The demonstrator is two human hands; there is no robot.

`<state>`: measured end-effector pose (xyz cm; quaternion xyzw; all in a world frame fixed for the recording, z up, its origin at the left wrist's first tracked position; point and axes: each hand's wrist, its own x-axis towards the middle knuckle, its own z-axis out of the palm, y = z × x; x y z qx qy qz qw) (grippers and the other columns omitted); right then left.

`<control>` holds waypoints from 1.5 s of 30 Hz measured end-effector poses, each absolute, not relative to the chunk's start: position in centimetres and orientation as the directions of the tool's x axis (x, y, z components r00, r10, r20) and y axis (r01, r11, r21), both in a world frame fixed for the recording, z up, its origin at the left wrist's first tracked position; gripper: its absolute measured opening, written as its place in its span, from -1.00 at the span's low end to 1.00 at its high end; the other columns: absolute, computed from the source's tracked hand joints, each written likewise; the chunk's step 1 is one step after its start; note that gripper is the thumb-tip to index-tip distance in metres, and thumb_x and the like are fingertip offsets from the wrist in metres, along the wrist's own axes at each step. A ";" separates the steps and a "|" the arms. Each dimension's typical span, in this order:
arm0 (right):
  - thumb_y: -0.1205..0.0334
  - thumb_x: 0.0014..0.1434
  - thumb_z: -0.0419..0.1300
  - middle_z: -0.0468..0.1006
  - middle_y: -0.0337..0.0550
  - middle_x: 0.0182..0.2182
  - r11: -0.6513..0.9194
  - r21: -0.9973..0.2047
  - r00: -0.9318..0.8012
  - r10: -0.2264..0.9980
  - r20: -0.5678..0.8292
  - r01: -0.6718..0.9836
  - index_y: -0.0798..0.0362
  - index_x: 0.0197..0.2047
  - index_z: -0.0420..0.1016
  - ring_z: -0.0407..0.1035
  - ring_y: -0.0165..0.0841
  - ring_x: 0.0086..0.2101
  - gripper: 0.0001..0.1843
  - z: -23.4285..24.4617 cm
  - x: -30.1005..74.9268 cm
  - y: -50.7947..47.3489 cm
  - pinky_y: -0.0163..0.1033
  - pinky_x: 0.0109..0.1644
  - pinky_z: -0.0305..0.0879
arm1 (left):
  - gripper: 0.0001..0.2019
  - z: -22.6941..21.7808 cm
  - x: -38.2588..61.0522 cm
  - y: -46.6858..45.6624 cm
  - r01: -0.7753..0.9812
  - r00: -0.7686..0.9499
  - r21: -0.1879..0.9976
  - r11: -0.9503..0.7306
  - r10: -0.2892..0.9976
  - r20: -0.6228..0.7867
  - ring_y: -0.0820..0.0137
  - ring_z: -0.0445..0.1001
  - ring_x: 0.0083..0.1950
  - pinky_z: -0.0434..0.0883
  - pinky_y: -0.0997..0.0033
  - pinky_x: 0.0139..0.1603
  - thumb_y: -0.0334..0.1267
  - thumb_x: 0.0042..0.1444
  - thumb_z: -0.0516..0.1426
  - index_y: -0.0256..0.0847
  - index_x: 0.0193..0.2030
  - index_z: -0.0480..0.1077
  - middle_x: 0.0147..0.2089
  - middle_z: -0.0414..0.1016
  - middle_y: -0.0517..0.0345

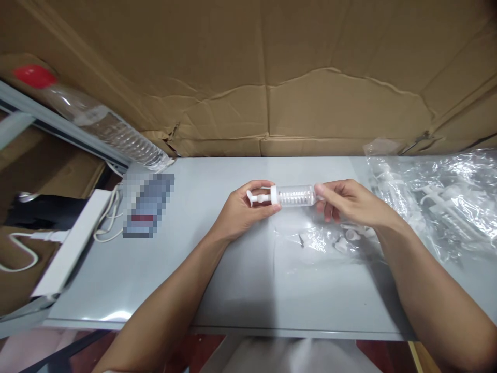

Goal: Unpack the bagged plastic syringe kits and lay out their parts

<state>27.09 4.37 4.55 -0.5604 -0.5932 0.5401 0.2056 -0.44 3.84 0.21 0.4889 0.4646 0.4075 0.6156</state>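
Note:
A clear plastic syringe-like tube [293, 196] with a white plunger and collar is held level above the grey table [155, 269]. My left hand [243, 213] is closed round the white plunger end. My right hand [345, 203] pinches the tube's other end with its fingertips. Just below my right hand lies a clear plastic bag [330, 241] with several small white caps in it.
A pile of clear bags [438, 199] holding white plastic parts fills the right of the table. A clear bottle with a red cap [97, 124] lies at the back left. A blurred flat object [147, 205], a white power strip [72, 243] and cables sit left. Cardboard [272, 77] walls the back.

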 end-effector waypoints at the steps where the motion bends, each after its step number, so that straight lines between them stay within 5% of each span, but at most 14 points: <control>1: -0.44 0.28 0.17 0.47 -0.17 -0.58 -0.201 -0.860 -0.272 0.894 -0.357 0.470 0.06 -0.44 0.56 0.33 -0.43 -0.57 -0.31 4.6 27.1 4.4 -0.28 -0.48 0.24 | -0.48 0.3 -0.4 3.8 -0.044 0.234 0.985 0.168 0.960 -0.154 0.33 0.65 -0.11 0.57 0.39 -0.06 -0.19 -0.08 0.55 -0.11 0.05 0.59 -0.06 0.67 0.12; 7: -0.56 0.32 -0.09 0.09 -0.28 -0.71 -0.066 -0.820 -0.107 0.982 -0.154 0.568 -0.03 -0.67 -0.01 -0.03 -0.50 -0.65 -0.16 3.8 25.9 4.2 -0.23 -0.54 -0.04 | -0.52 0.6 -0.1 3.4 -0.029 0.171 0.980 0.197 0.967 -0.189 0.34 0.66 -0.22 0.61 0.38 -0.13 -0.02 0.00 0.51 -0.15 0.01 0.59 -0.18 0.66 0.13; 13: -0.46 0.43 -0.24 -0.09 -0.29 -0.68 0.246 -0.688 -0.117 0.966 0.229 0.683 -0.04 -0.65 -0.13 -0.18 -0.47 -0.61 -0.19 3.0 24.8 3.9 -0.18 -0.47 -0.13 | -0.46 0.7 0.2 3.7 -0.128 0.214 0.874 0.470 0.873 -0.438 0.38 0.60 -0.40 0.57 0.48 -0.39 0.22 0.07 0.41 -0.33 -0.30 0.55 -0.40 0.58 0.03; 16: -0.39 0.45 -0.17 -0.08 -0.30 -0.65 0.322 -0.665 -0.107 0.933 0.343 0.674 -0.02 -0.61 -0.13 -0.17 -0.46 -0.58 -0.23 3.3 24.8 3.8 -0.19 -0.45 -0.11 | -0.46 0.7 -0.1 3.9 -0.151 0.265 0.822 0.550 0.823 -0.502 0.40 0.60 -0.38 0.59 0.50 -0.36 0.21 0.05 0.42 -0.35 -0.27 0.58 -0.38 0.57 0.04; 22: -0.46 0.39 -0.06 0.00 -0.32 -0.66 0.028 -0.831 -0.085 0.996 -0.024 0.555 -0.03 -0.60 -0.07 -0.09 -0.48 -0.58 -0.22 3.2 25.7 4.2 -0.24 -0.49 -0.09 | -0.47 0.8 -0.8 3.8 -0.158 0.246 0.953 0.257 0.945 -0.214 0.49 0.61 -0.16 0.56 0.55 -0.05 -0.20 -0.08 0.56 -0.13 0.06 0.60 -0.15 0.65 0.21; 29: -0.47 0.36 -0.01 0.08 -0.31 -0.66 0.086 -0.848 0.047 0.991 0.129 0.522 -0.01 -0.61 0.00 -0.03 -0.49 -0.58 -0.21 3.0 25.0 4.2 -0.25 -0.48 -0.08 | -0.52 1.5 -0.6 3.9 -0.161 0.214 0.918 0.363 0.920 -0.327 0.37 0.61 -0.30 0.62 0.41 -0.26 0.08 0.04 0.48 -0.30 -0.14 0.57 -0.32 0.63 0.08; 33: -0.49 0.33 0.03 0.08 -0.31 -0.70 0.018 -0.871 0.041 0.998 0.044 0.490 -0.02 -0.61 -0.04 0.11 -0.48 -0.62 -0.21 3.0 25.1 4.2 -0.27 -0.49 0.01 | -0.51 1.3 -0.8 4.1 -0.141 0.206 0.928 0.344 0.927 -0.313 0.41 0.60 -0.31 0.63 0.42 -0.26 0.05 0.05 0.48 -0.32 -0.09 0.57 -0.29 0.64 0.07; 39: -0.55 0.24 0.11 0.50 -0.18 -0.59 -0.166 -0.896 -0.064 0.976 -0.210 0.412 0.01 -0.55 0.21 0.32 -0.45 -0.62 -0.23 2.9 25.6 4.4 -0.30 -0.49 0.24 | -0.46 0.9 -0.7 4.1 -0.152 0.166 0.924 0.351 0.930 -0.327 0.37 0.65 -0.27 0.67 0.33 -0.16 -0.06 -0.06 0.54 -0.27 -0.01 0.57 -0.21 0.64 0.10; 45: -0.55 0.23 0.11 0.30 -0.28 -0.71 -0.151 -0.867 -0.061 0.977 -0.203 0.475 0.02 -0.63 0.17 0.07 -0.54 -0.66 -0.18 3.4 25.5 4.3 -0.32 -0.56 0.03 | -0.45 1.2 -0.7 4.0 -0.163 0.172 0.936 0.313 0.943 -0.286 0.37 0.66 -0.17 0.70 0.32 -0.08 -0.15 -0.07 0.55 -0.17 0.08 0.60 -0.15 0.60 0.15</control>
